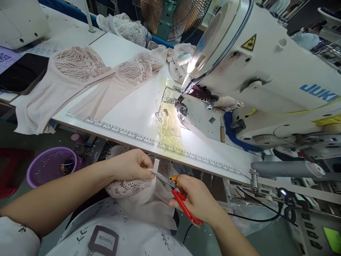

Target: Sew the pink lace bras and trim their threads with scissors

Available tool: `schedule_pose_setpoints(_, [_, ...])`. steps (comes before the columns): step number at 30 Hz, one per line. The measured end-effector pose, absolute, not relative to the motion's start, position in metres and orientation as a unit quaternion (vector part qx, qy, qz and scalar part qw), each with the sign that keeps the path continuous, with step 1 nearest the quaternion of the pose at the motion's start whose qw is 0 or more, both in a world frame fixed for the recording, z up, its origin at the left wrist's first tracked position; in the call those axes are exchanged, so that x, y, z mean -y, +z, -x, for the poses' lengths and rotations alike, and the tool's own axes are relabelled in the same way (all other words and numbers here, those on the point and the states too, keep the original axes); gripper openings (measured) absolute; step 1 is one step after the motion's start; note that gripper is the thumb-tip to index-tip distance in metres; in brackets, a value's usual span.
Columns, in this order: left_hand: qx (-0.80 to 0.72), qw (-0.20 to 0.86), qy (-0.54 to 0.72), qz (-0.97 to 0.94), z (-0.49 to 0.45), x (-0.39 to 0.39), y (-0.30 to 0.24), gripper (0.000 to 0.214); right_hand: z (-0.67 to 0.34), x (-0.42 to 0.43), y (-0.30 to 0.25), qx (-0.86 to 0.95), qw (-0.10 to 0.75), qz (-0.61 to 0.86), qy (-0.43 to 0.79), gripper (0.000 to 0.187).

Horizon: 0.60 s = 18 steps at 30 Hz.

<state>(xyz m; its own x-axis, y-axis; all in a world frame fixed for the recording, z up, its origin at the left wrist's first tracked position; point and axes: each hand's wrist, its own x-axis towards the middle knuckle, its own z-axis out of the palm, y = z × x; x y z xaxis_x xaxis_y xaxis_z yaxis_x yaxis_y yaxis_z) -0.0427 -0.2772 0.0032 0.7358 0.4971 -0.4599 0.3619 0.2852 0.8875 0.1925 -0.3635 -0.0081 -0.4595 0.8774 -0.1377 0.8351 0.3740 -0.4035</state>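
A beige lace bra (131, 187) hangs over my lap, just below the table's front edge. My left hand (133, 165) is closed in a pinch on its edge, near a short pale strip of band (156, 166) that sticks up past the fingertips. My right hand (195, 197) grips scissors with red handles (183, 206) and an orange-yellow part by the fingers. Their blades (163, 178) point left and reach the fabric beside my left fingertips. Whether the blades are closed on the band I cannot tell.
A JUKI sewing machine (266, 64) with its lamp lit stands at right. More lace bras (80, 67) lie across the white table (135, 117), partly over its front edge. A phone (23, 73) lies far left. On the floor stands a purple basket (39, 167); a fan (174, 17) is behind.
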Motion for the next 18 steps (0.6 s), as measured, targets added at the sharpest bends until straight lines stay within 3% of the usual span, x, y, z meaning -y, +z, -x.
schedule_pose_setpoints(6, [-0.356, 0.623, 0.117, -0.686, 0.043, 0.286, 0.008, 0.023, -0.193, 0.369, -0.008, 0.839, 0.115, 0.531, 0.019, 0.043])
schedule_pose_setpoints(14, [-0.176, 0.435, 0.211, -0.858, 0.061, 0.279, 0.006, 0.025, -0.200, 0.369, -0.001, 0.840, 0.105, 0.532, 0.028, 0.040])
schedule_pose_setpoints(18, [-0.167, 0.436, 0.190, -0.864, 0.064, 0.278, 0.006, 0.022, -0.199, 0.369, 0.000, 0.839, 0.117, 0.529, 0.040, 0.042])
